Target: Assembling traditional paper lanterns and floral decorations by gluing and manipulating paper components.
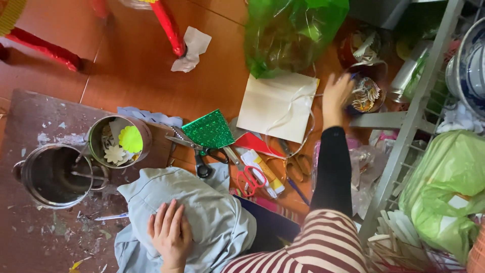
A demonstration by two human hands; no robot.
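Denim cloth (202, 212) — soft, pale blue, crumpled — lies under the flat, spread left hand (170, 233). Right hand (337, 96), fingers loosely open, reaches a round tin (368, 93) of paper flowers. Glittery green foam (209, 130) and red-handled scissors (249, 178) litter the reddish tile floor (136, 65).

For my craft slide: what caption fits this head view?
Left hand rests on pale blue cloth; right hand reaches toward a tin of paper flowers.
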